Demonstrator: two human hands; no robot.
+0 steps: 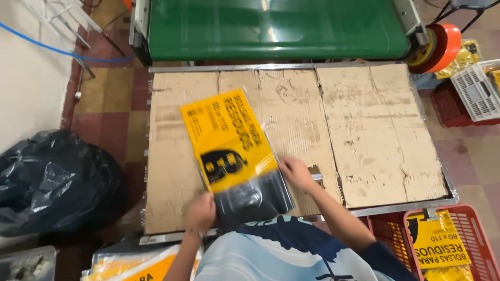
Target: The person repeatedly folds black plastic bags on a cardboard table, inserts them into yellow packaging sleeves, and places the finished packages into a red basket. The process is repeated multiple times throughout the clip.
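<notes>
Packet [234, 151]: clear plastic, yellow-and-black printed label over dark folded contents; left hand [201, 212] and right hand [295, 171] each clasp a lower edge, on cardboard-covered table [380, 140].

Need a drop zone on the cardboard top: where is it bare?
Bare: the right half of the cardboard, up to the conveyor, and the strip left of the pack. Crowded: near edge, where left hand and right hand hold the pack.

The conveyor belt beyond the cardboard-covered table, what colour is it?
Green, glossy and plain; the conveyor belt shows clearly in the head view.
</notes>
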